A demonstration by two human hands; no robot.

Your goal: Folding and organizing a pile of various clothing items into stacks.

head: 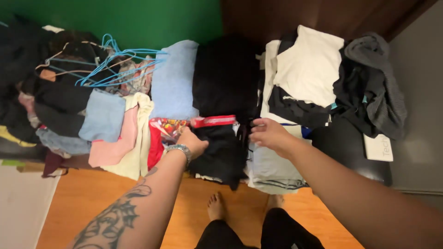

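At centre frame, the left hand [191, 142] rested with fingers curled on a black garment [220, 154] with a red waistband [213, 121]; the right hand [269, 133] pinched the garment's right edge.

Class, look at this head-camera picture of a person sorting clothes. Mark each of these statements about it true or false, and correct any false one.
1. Both hands rest on a black garment. True: the left hand and right hand touch it.
2. The left wrist bears a metal watch. True.
3. The hangers are red. False: they are light blue.
4. The white garment lies on the floor. False: it lies on top of the clothes pile at the right.
5. The person wears shoes. False: a bare foot shows on the wooden floor.
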